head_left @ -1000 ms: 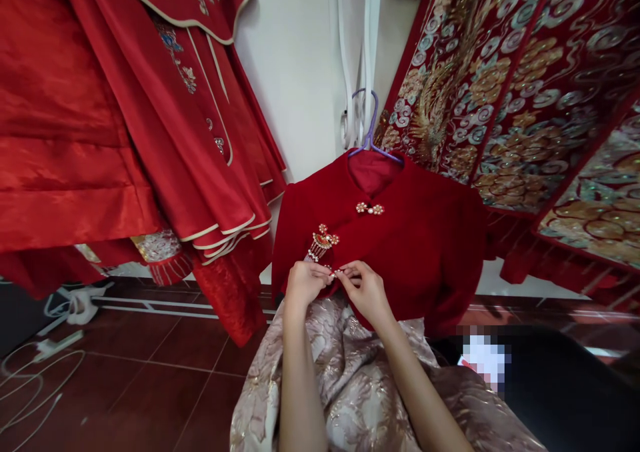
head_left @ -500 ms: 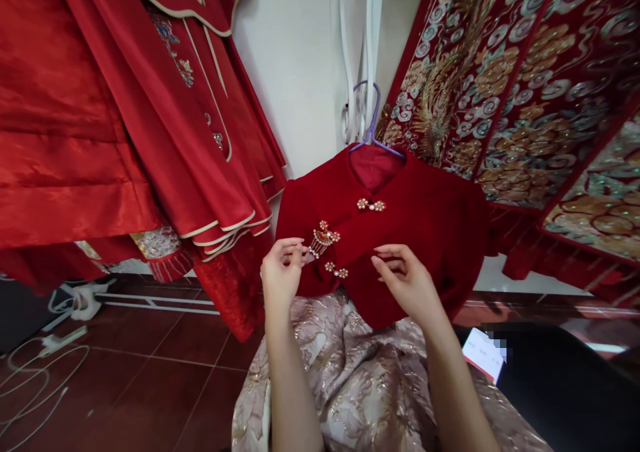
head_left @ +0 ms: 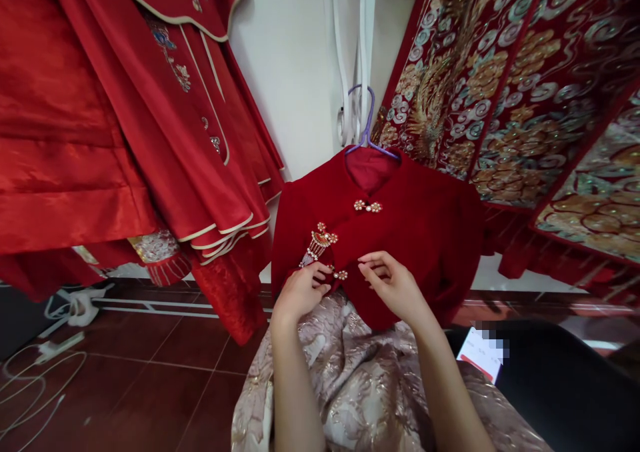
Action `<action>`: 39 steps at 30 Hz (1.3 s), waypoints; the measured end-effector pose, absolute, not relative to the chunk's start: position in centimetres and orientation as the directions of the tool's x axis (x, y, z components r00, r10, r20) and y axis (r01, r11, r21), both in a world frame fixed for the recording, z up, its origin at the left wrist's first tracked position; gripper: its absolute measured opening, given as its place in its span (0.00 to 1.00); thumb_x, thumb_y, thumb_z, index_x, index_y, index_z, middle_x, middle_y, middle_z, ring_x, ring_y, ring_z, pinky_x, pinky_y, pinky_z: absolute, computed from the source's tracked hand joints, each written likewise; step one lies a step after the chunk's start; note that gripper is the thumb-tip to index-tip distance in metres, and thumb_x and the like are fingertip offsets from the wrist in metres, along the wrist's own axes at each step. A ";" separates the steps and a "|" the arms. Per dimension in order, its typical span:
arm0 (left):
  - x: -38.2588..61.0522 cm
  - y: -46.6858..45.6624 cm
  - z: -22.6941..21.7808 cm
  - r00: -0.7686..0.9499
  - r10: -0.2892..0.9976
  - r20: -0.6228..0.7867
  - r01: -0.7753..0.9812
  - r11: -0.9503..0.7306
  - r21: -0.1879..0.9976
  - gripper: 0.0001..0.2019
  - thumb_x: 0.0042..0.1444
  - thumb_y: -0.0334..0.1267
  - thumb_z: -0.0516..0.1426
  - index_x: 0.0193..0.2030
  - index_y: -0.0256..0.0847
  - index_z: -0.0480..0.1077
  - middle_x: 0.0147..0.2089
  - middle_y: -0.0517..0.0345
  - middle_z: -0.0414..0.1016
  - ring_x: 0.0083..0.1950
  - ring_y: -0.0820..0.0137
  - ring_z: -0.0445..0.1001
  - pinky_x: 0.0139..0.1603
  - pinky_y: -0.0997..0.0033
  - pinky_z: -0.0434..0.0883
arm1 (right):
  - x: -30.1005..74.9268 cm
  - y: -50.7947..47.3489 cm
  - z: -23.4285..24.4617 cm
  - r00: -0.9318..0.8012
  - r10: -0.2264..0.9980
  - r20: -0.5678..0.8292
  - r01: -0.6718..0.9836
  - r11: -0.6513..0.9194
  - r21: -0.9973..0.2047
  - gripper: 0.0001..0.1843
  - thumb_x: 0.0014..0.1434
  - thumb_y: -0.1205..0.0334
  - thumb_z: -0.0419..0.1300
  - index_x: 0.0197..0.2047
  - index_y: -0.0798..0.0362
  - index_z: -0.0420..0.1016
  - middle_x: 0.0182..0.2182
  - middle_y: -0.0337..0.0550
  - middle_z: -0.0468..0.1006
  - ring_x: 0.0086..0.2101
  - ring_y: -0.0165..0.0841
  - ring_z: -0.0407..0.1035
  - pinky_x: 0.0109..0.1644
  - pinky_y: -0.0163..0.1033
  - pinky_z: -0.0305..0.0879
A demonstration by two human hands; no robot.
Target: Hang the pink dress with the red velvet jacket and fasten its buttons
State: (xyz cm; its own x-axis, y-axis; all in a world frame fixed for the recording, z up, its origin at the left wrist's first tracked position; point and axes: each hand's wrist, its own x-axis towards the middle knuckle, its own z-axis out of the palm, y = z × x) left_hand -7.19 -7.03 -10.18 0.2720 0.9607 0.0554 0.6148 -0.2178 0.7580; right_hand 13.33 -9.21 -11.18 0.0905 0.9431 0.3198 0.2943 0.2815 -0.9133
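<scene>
Head view: the left hand (head_left: 303, 291), fingers bent inward, is at the lower clasp (head_left: 341, 276), covering part of its left end; whether it grips anything cannot be told; the right hand (head_left: 393, 285), partly open and loosely curled, with thumb and forefinger tips near each other and nothing visible in it, is before the jacket's front, to the right of that clasp; the red jacket (head_left: 385, 242) hangs on a purple hanger (head_left: 369, 131), in front of both hands; its upper clasp (head_left: 369, 207) sits below the collar, and a tasselled ornament (head_left: 321, 241) lies just above the left hand; below the jacket spreads shiny patterned fabric (head_left: 365, 399), under the forearms; farther out, red garments (head_left: 140, 119) hang on the left and an embroidered garment (head_left: 520, 105) on the right.
</scene>
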 end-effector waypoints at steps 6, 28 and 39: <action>-6.6 -7.2 -9.4 0.266 0.964 -0.001 0.677 -0.186 0.712 0.19 0.48 0.28 0.58 0.48 0.42 0.73 0.44 0.52 0.78 0.38 0.68 0.77 0.39 0.73 0.71 | 12.2 -7.5 -13.9 0.002 0.975 0.221 0.350 0.207 -0.914 0.11 0.56 0.59 0.58 0.42 0.53 0.73 0.33 0.44 0.79 0.32 0.31 0.73 0.38 0.38 0.72; -6.2 -6.1 -9.9 0.262 0.954 0.146 0.613 -0.281 0.738 0.05 0.47 0.29 0.61 0.32 0.40 0.76 0.33 0.55 0.79 0.34 0.70 0.77 0.38 0.75 0.71 | 11.2 -6.0 -15.8 -0.011 0.976 0.219 0.187 0.217 -0.958 0.14 0.49 0.56 0.65 0.36 0.56 0.75 0.31 0.44 0.79 0.31 0.31 0.73 0.39 0.36 0.69; -6.3 -6.5 -9.3 0.261 0.950 0.172 0.516 -0.288 0.807 0.04 0.46 0.35 0.63 0.30 0.39 0.73 0.31 0.56 0.79 0.33 0.71 0.77 0.36 0.75 0.71 | 11.3 -6.2 -15.4 -0.038 0.979 0.200 0.125 0.203 -0.971 0.16 0.48 0.55 0.66 0.37 0.56 0.76 0.31 0.45 0.79 0.32 0.31 0.73 0.39 0.36 0.70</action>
